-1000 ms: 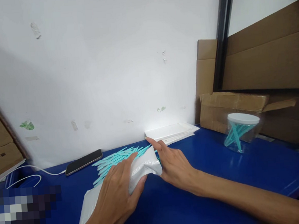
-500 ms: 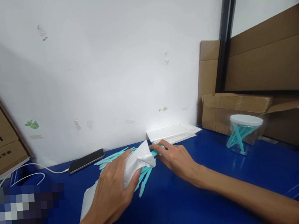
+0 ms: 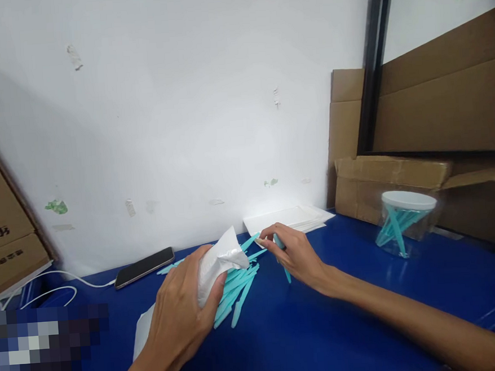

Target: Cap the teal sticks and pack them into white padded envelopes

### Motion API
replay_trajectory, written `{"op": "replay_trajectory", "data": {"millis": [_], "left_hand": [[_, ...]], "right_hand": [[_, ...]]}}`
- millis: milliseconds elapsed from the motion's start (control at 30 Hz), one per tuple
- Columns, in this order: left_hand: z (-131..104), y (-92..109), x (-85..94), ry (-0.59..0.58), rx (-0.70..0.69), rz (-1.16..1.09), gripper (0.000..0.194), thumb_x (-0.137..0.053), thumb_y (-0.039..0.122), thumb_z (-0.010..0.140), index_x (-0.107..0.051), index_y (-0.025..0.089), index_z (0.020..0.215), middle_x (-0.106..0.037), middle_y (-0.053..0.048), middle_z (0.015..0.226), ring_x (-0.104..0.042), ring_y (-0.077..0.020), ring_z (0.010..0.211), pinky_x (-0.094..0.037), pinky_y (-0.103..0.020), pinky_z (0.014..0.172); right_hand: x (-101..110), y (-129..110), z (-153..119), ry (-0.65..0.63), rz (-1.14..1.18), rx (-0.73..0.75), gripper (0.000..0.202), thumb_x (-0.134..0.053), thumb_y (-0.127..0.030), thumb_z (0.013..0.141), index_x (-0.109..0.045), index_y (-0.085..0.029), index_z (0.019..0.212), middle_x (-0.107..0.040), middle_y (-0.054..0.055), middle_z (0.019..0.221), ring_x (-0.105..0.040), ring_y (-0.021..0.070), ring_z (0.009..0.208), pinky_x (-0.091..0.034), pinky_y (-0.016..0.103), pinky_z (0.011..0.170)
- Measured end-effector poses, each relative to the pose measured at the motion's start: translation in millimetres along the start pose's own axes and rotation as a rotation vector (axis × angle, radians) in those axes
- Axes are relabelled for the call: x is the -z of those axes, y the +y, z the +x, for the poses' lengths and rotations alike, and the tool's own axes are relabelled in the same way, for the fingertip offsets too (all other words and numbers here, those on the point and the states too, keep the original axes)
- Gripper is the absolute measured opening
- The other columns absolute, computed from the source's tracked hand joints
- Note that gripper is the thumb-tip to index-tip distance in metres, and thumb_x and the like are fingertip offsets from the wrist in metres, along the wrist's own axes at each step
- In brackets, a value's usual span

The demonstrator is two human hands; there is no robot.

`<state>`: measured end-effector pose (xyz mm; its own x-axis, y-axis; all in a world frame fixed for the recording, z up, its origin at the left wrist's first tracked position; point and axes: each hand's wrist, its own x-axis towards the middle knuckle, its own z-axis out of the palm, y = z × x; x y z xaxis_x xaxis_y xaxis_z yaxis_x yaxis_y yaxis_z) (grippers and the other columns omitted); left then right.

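Note:
My left hand (image 3: pixel 188 302) is wrapped round a white plastic pouch (image 3: pixel 221 261), its mouth tilted up to the right. Under and beside the pouch lies a loose pile of slim turquoise plastic sticks (image 3: pixel 238 290), shaped like eyebrow razors. My right hand (image 3: pixel 292 253) is closed just right of the pouch. Its thumb and forefinger pinch the end of one turquoise stick (image 3: pixel 250 242), whose other end reaches toward the pouch mouth. More turquoise shows among its curled fingers and below them. Part of the pile is hidden behind my left hand.
A clear jar (image 3: pixel 405 225) with a white lid holds several turquoise sticks at the right. White flat packets (image 3: pixel 288 219) lie by the wall. A phone (image 3: pixel 145 266) on a white cable lies at the left. Cardboard boxes (image 3: pixel 391 178) stand at the back right. White packaging (image 3: pixel 144 328) sits under my left wrist.
My left hand has drawn the pouch slightly left and down, uncovering more of the pile. My right hand has parted a little from the pouch mouth, with turquoise sticks now showing in it.

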<state>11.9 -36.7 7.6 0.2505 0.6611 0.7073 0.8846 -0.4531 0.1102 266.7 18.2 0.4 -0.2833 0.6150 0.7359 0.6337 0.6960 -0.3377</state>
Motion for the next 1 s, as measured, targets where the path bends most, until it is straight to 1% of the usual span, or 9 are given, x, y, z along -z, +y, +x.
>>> {"op": "replay_trajectory", "data": {"millis": [133, 233, 300, 400, 500, 633, 733, 833, 1000], "left_hand": [[1.7, -1.4, 4.4, 0.029, 0.011, -0.023, 0.044, -0.044, 0.05, 0.096, -0.048, 0.024, 0.132, -0.069, -0.008, 0.114, -0.067, -0.0275, 0.095, -0.053, -0.039, 0.079], [1.7, -1.7, 6.1, 0.075, 0.025, -0.021, 0.045, -0.042, 0.05, 0.096, -0.047, 0.023, 0.132, -0.069, -0.009, 0.112, -0.066, -0.0274, 0.092, -0.052, -0.039, 0.079], [1.5, -1.5, 7.0, 0.106, 0.029, -0.016, 0.046, -0.041, 0.051, 0.096, -0.046, 0.023, 0.132, -0.068, -0.009, 0.111, -0.066, -0.0274, 0.092, -0.051, -0.039, 0.079], [0.8, -0.6, 8.4, 0.127, 0.018, -0.017, 0.047, -0.041, 0.051, 0.096, -0.046, 0.022, 0.132, -0.067, -0.009, 0.11, -0.065, -0.0273, 0.092, -0.05, -0.039, 0.079], [0.4, 0.5, 8.7, 0.132, 0.007, -0.016, 0.047, -0.041, 0.051, 0.096, -0.046, 0.022, 0.132, -0.067, -0.009, 0.109, -0.064, -0.0269, 0.09, -0.05, -0.038, 0.077], [0.8, 0.2, 6.3, 0.109, -0.023, 0.01, 0.046, -0.042, 0.049, 0.096, -0.044, 0.021, 0.133, -0.067, -0.009, 0.11, -0.064, -0.0265, 0.087, -0.048, -0.039, 0.079], [1.8, -2.7, 3.2, 0.09, -0.019, 0.032, 0.045, -0.043, 0.048, 0.096, -0.045, 0.022, 0.133, -0.067, -0.009, 0.113, -0.064, -0.0271, 0.091, -0.047, -0.041, 0.082], [2.4, -6.4, 0.2, 0.075, -0.009, 0.055, 0.044, -0.043, 0.047, 0.096, -0.044, 0.023, 0.133, -0.066, -0.01, 0.119, -0.063, -0.0287, 0.097, -0.046, -0.042, 0.086], [-0.4, -7.2, -5.8, -0.006, -0.066, 0.068, 0.046, -0.044, 0.047, 0.097, -0.044, 0.022, 0.136, -0.065, -0.01, 0.122, -0.063, -0.0291, 0.104, -0.046, -0.043, 0.088]], "right_hand": [[-10.5, -0.6, -3.2, -0.032, 0.182, -0.183, 0.037, -0.043, -0.049, 0.102, -0.059, -0.019, 0.088, -0.059, -0.004, 0.059, -0.055, 0.0114, 0.051, -0.043, 0.022, 0.059], [-18.0, -0.2, -7.8, -0.144, 0.253, -0.227, 0.038, -0.043, -0.051, 0.101, -0.057, -0.019, 0.087, -0.06, -0.004, 0.06, -0.059, 0.0123, 0.054, -0.043, 0.022, 0.06], [-21.5, 0.9, -11.0, -0.265, 0.273, -0.224, 0.041, -0.035, -0.05, 0.104, -0.057, -0.019, 0.089, -0.059, -0.005, 0.059, -0.059, 0.0125, 0.052, -0.043, 0.022, 0.06], [-22.3, 2.1, -13.8, -0.346, 0.148, -0.173, 0.05, -0.022, -0.045, 0.107, -0.058, -0.02, 0.084, -0.057, -0.004, 0.06, -0.057, 0.013, 0.055, -0.041, 0.024, 0.063], [-16.1, 1.0, -11.9, -0.281, -0.007, -0.162, 0.052, -0.019, -0.042, 0.108, -0.058, -0.02, 0.081, -0.059, -0.003, 0.067, -0.058, 0.0144, 0.062, -0.037, 0.025, 0.064], [-1.6, 0.6, -2.7, -0.119, -0.13, -0.138, 0.046, -0.02, -0.039, 0.109, -0.06, -0.02, 0.095, -0.063, -0.001, 0.078, -0.056, 0.0153, 0.067, -0.034, 0.026, 0.063], [7.5, 6.2, 4.7, 0.003, -0.313, 0.057, 0.035, -0.03, -0.033, 0.108, -0.062, -0.019, 0.112, -0.063, 0.005, 0.091, -0.056, 0.0177, 0.08, -0.036, 0.029, 0.073], [12.3, 15.2, 9.1, 0.042, -0.508, 0.244, 0.03, -0.037, -0.025, 0.106, -0.06, -0.023, 0.126, -0.06, 0.006, 0.091, -0.052, 0.019, 0.084, -0.035, 0.035, 0.084], [10.4, 22.3, 8.6, 0.051, -0.633, 0.403, 0.049, -0.038, -0.002, 0.098, -0.048, -0.02, 0.142, -0.061, 0.009, 0.096, -0.05, 0.0214, 0.084, -0.039, 0.035, 0.077]]}}
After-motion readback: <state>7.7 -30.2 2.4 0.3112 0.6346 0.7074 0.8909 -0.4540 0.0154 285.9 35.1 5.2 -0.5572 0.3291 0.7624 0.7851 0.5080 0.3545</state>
